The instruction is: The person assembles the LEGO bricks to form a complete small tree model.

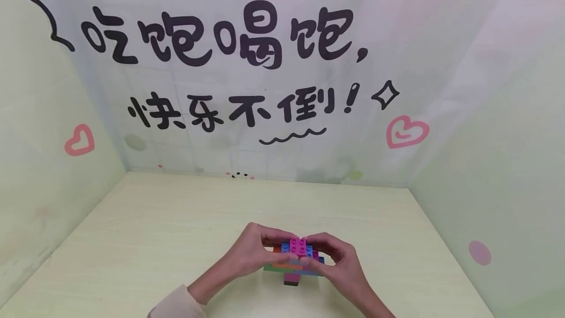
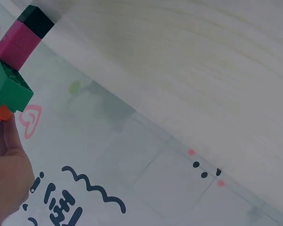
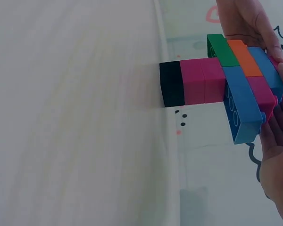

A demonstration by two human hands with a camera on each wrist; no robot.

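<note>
A model built of toy building bricks stands upright in the lower middle of the head view, with a pink brick [image 1: 298,247] on top. Both hands hold its upper part from opposite sides. The left hand [image 1: 253,254] has its thumb in front and fingers behind; the right hand [image 1: 342,261] mirrors it, and the thumbs nearly meet below the pink brick. From the right wrist, the stem shows a black brick [image 3: 172,84] at its foot and magenta bricks [image 3: 202,81] above. Wider layers follow: a green brick [image 3: 222,51] beside a blue brick [image 3: 244,106], then an orange brick [image 3: 245,57] beside magenta.
A pale wood-grain tabletop [image 1: 198,210] spreads around the model. Behind it rises a white printed backdrop [image 1: 247,77] with black lettering and pink hearts. Pale side panels [image 1: 507,171] border the table left and right.
</note>
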